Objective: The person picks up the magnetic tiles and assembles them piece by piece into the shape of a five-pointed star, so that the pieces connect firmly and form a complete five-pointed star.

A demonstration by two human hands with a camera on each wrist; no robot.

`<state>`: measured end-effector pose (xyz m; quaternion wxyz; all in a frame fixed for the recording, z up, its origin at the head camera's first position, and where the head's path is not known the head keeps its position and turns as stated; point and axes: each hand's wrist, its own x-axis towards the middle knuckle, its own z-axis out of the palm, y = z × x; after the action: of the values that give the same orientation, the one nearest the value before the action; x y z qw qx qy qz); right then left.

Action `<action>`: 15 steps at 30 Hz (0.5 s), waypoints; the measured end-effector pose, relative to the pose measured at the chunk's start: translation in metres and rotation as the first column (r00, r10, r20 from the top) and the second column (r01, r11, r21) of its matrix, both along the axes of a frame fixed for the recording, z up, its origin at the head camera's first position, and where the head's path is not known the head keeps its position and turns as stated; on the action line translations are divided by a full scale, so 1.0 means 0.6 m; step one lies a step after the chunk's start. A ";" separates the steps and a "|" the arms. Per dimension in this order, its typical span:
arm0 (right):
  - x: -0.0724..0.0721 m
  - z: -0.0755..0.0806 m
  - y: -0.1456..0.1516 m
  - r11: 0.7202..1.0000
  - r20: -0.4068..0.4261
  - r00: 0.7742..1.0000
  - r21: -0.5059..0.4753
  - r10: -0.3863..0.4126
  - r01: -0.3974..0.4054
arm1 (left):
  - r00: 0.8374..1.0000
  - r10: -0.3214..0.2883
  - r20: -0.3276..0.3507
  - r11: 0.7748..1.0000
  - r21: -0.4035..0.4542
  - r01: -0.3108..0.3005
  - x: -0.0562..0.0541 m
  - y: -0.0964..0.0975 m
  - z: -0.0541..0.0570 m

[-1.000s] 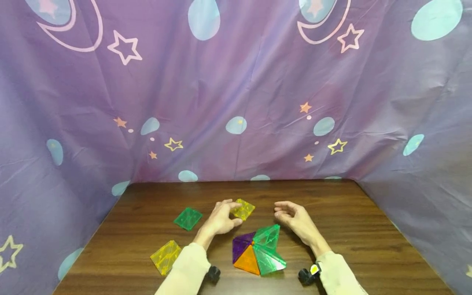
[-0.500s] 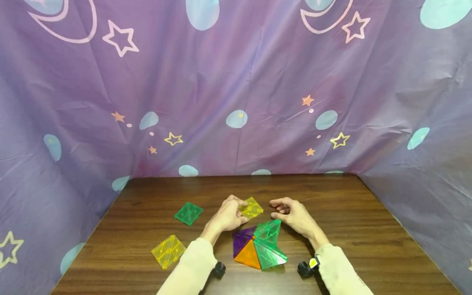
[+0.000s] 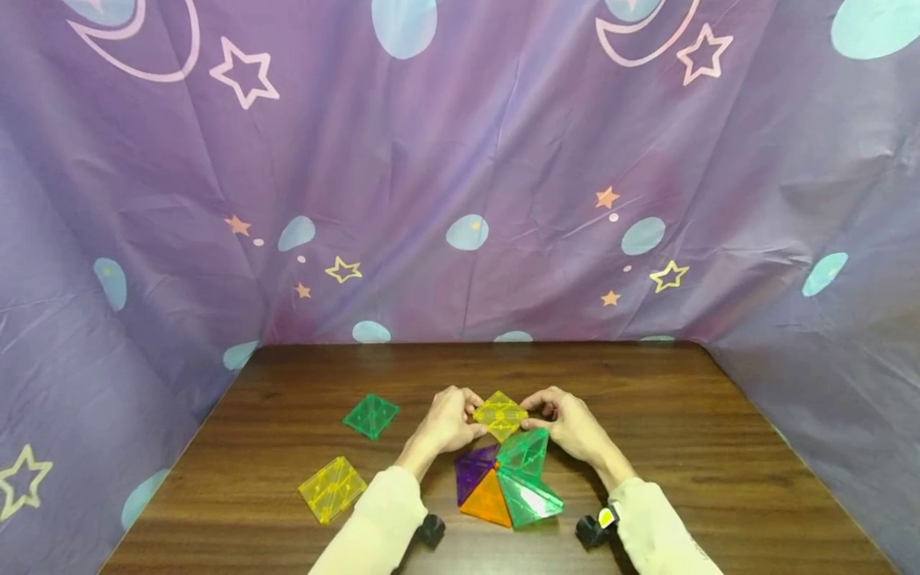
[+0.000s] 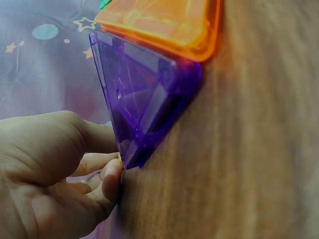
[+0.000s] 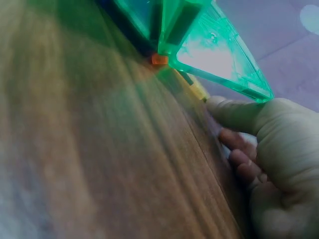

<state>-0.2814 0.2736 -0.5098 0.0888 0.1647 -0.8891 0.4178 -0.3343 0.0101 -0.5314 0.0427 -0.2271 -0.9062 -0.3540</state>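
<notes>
A see-through yellow square magnetic tile (image 3: 500, 415) lies between both hands, one corner pointing toward the person. My left hand (image 3: 447, 419) holds its left corner with thumb and fingers. At its right corner, my right hand (image 3: 571, 423) pinches it the same way. Just nearer stands a cluster of triangular tiles: a purple tile (image 3: 473, 471), an orange tile (image 3: 489, 501) and green tiles (image 3: 525, 451). The yellow tile's near corner meets the cluster's far side. In the right wrist view, its yellow edge (image 5: 197, 90) shows at the thumb tip, low beside a tilted green triangle (image 5: 214, 55).
Left of the hands, a green square tile (image 3: 370, 416) and a second yellow square tile (image 3: 332, 489) lie flat on the brown wooden table (image 3: 647, 383). A purple curtain (image 3: 402, 200) with stars and moons hangs behind the table and along its sides.
The yellow tile has slid right and toward the cluster with the left hand. My right hand has moved left and taken hold of its right corner.
</notes>
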 end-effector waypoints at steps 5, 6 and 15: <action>-0.007 0.001 0.002 0.991 0.045 0.998 -0.130 0.048 -0.042 | 0.999 -0.015 -0.036 0.999 0.037 0.017 0.004 0.002 0.011; -0.008 0.001 0.002 0.987 0.046 0.997 -0.153 0.060 -0.052 | 0.999 -0.020 -0.037 0.999 0.039 0.021 0.006 0.001 0.015; 0.001 0.000 0.002 0.974 0.071 0.996 -0.225 0.057 -0.039 | 0.970 -0.050 0.239 0.952 0.305 -0.026 0.058 -0.007 0.087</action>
<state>-0.2810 0.2747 -0.5097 0.0623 0.1588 -0.8351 0.5229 -0.2995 0.0057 -0.4793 -0.0363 -0.1780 -0.8375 -0.5154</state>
